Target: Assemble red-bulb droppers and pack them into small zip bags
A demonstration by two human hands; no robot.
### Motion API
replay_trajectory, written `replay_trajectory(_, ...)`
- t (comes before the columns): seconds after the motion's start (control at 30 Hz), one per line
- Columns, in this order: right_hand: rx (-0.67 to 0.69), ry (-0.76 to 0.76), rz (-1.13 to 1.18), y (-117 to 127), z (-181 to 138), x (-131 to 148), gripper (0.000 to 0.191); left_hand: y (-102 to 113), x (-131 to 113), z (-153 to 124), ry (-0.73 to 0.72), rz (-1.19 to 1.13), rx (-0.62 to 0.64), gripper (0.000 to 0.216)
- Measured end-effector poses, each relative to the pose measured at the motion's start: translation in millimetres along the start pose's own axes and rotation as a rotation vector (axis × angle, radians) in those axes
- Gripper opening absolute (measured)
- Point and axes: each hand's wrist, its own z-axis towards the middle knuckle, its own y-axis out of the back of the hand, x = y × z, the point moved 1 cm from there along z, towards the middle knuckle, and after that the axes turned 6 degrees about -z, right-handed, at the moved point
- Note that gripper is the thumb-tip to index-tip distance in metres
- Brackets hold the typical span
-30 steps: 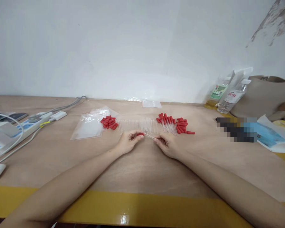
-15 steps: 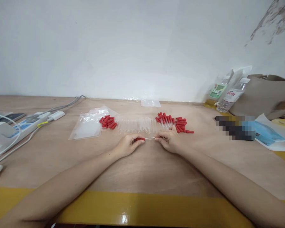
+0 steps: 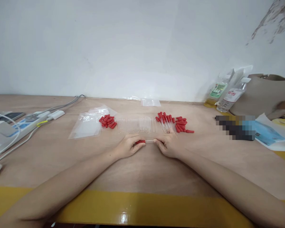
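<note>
My left hand pinches a red rubber dropper bulb, closed around it. From the bulb's mouth a thin clear dropper tube runs right into the closed fingers of my right hand; its far end is hidden there. Just behind my hands lies a row of loose clear tubes. Left of that row is a pile of red bulbs. To its right are droppers with bulbs fitted, beside more red bulbs.
Clear plastic bags lie left of the bulbs. A power strip with cables is at far left. Two bottles stand by a grey bag at right, near a blue packet. A wall rises behind the table.
Both hands have shifted slightly down toward me. They are a little closer together, with a shorter stretch of tube showing between them.
</note>
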Motion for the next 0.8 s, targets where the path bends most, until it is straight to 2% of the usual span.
replay_trajectory(0.23,0.072,-0.021,0.013,0,5,4,0.035,0,2,4,0.004,0.022,0.026,0.019)
replay_trajectory(0.37,0.076,-0.02,0.069,7,8,3,0.028,6,6,7,0.013,0.001,-0.032,0.02)
replay_trajectory(0.43,0.062,-0.044,0.114,13,10,-1,0.023,13,10,6,-0.012,0.085,-0.103,0.033)
replay_trajectory(0.5,0.029,-0.17,0.155,20,14,-9,0.022,21,17,5,0.008,0.235,-0.219,0.044)
replay_trajectory(0.6,-0.073,-0.468,0.126,25,24,-27,0.028,35,31,1,0.135,0.474,-0.36,0.035)
replay_trajectory(0.7,-0.116,-0.626,-0.016,21,38,-39,0.033,45,44,-3,0.3,0.691,-0.36,0.027)
replay_trajectory(0.8,-0.064,-0.649,-0.165,9,54,-40,0.031,52,50,-7,0.389,0.868,-0.29,0.023)
